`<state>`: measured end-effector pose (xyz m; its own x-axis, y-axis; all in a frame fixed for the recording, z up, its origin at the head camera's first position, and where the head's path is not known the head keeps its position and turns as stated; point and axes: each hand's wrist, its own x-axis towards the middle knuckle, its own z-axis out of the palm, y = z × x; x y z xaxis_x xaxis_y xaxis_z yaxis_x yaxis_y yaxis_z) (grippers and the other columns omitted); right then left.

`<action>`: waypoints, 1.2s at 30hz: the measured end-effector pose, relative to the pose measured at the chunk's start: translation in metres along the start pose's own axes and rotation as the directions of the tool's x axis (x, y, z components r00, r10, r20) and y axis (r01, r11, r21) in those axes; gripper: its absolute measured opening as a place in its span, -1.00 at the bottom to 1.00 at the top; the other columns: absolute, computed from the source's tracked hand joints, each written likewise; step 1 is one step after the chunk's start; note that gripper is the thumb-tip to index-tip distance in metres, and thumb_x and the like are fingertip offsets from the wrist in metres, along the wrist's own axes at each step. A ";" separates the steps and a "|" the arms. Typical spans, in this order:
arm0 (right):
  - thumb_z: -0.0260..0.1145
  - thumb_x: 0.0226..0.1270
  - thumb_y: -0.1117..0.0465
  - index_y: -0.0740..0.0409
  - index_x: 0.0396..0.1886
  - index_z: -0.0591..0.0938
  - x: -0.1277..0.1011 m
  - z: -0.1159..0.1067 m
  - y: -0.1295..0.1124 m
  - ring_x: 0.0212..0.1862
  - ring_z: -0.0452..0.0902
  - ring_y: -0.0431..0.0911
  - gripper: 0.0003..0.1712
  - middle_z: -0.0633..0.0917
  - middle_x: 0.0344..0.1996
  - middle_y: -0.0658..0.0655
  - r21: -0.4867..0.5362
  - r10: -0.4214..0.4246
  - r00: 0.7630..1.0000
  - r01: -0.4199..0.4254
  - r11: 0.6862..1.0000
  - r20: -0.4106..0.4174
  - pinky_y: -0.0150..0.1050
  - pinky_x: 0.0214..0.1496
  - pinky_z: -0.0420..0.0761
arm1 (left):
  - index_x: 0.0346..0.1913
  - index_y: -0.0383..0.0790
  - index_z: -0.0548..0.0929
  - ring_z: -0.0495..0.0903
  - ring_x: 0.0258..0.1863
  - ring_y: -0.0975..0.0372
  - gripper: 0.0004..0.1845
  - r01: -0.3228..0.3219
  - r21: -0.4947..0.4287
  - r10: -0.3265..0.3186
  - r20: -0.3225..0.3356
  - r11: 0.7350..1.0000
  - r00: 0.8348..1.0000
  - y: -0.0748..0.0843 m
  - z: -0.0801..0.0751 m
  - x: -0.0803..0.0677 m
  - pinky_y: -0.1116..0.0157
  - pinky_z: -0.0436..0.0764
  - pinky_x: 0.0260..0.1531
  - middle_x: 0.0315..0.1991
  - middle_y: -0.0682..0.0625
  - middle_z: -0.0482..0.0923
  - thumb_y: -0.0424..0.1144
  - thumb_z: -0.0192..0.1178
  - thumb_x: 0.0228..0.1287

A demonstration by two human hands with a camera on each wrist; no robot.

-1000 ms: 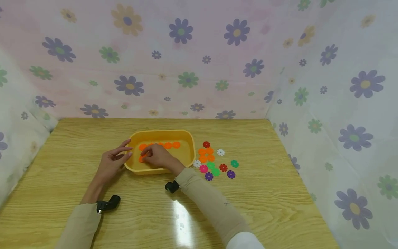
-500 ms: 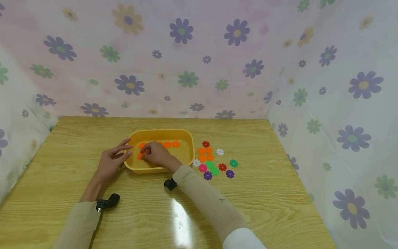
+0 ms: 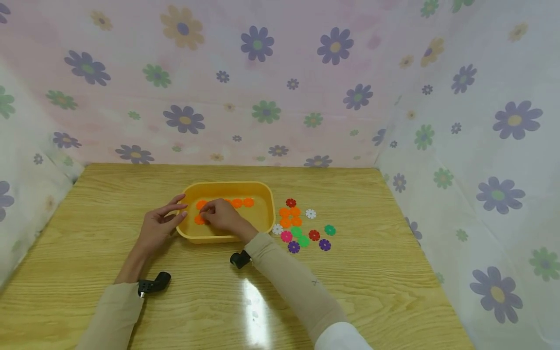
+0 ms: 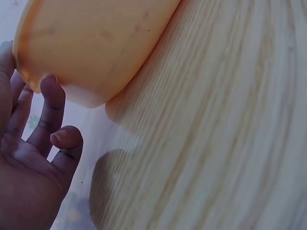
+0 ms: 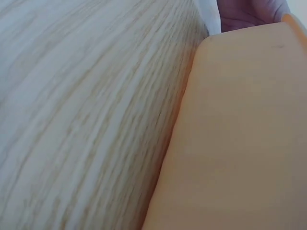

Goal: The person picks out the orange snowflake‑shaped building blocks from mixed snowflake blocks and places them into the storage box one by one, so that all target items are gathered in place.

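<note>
A yellow plastic tray [image 3: 227, 239] stands on the wooden table. My left hand [image 3: 155, 229] holds its left end, thumb and fingertips at the rim; in the left wrist view some fingers touch the tray's outer wall [image 4: 96, 52]. Inside the tray my right hand [image 3: 224, 216], fingers curled, pinches an orange flower-shaped disc [image 3: 200, 219] near the left end. A row of orange discs [image 3: 236, 203] lies along the back of the tray floor, partly hidden by that hand. The right wrist view shows only the tray's side [image 5: 240, 124], the table and part of my left hand.
Right of the tray lie loose flower discs: an orange group [image 3: 290, 217], red [image 3: 314, 235], white [image 3: 310, 214], green [image 3: 330, 230], light green [image 3: 300, 236], pink [image 3: 286, 236] and purple [image 3: 324, 244]. Flower-printed curtains [image 3: 262, 82] enclose the table [image 3: 372, 272].
The orange disc under my right fingers has shifted slightly towards the back of the tray, the right hand moving a little with it. My left hand stays at the rim.
</note>
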<state>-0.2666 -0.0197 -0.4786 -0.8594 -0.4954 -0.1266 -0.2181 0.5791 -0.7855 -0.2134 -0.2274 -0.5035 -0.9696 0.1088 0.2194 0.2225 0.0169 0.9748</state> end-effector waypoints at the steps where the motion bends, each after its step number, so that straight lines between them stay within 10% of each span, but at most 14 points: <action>1: 0.24 0.54 0.23 0.23 -0.01 0.77 0.000 0.000 0.000 -0.30 0.63 -0.21 -0.76 0.80 -0.24 0.09 0.004 -0.006 1.000 0.006 1.000 -0.003 -0.43 -0.21 0.56 | 0.16 -0.68 0.54 0.60 0.15 0.51 -0.62 0.000 0.005 0.000 -0.003 1.000 1.000 0.000 0.000 0.000 0.53 0.60 -0.05 0.37 0.19 0.50 -0.41 0.22 0.44; 11: 0.23 0.55 0.22 0.28 0.05 0.71 -0.002 -0.002 -0.003 -0.48 0.49 -0.19 -0.73 0.74 -0.34 0.15 0.177 -0.089 0.991 0.106 0.979 -0.104 -0.42 -0.42 0.47 | 0.12 -0.72 0.55 0.63 0.11 0.49 -0.65 -0.027 0.012 0.028 -0.015 1.000 1.000 0.001 0.000 0.001 0.56 0.61 -0.16 0.36 0.13 0.52 -0.46 0.23 0.42; 23: 0.13 0.63 0.16 0.39 0.12 0.63 -0.021 -0.024 -0.016 -0.30 0.46 0.42 -0.62 0.66 -0.24 0.46 0.448 -0.164 0.944 0.283 0.848 -0.287 -0.10 -0.38 0.58 | 0.07 -0.63 0.63 0.54 0.22 0.50 -0.69 -0.041 0.139 0.043 -0.008 0.989 0.999 0.007 0.000 0.002 0.55 0.60 -0.21 0.34 0.07 0.55 -0.42 0.24 0.43; 36: 0.14 0.61 0.24 0.29 0.05 0.69 -0.067 -0.124 -0.007 -0.40 0.50 -0.10 -0.73 0.66 -0.19 0.48 0.383 -0.149 0.923 0.289 0.878 -0.354 -0.28 -0.37 0.54 | 0.01 -0.70 0.62 0.60 0.14 0.47 -0.73 -0.082 0.138 0.087 -0.031 0.987 0.996 0.001 0.001 0.003 0.55 0.56 -0.25 0.31 0.02 0.59 -0.49 0.25 0.38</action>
<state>-0.2645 0.0894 -0.3894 -0.9247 -0.3142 0.2150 -0.2626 0.1175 -0.9577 -0.2159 -0.2259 -0.5023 -0.9492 0.0789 0.3045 0.3131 0.1450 0.9386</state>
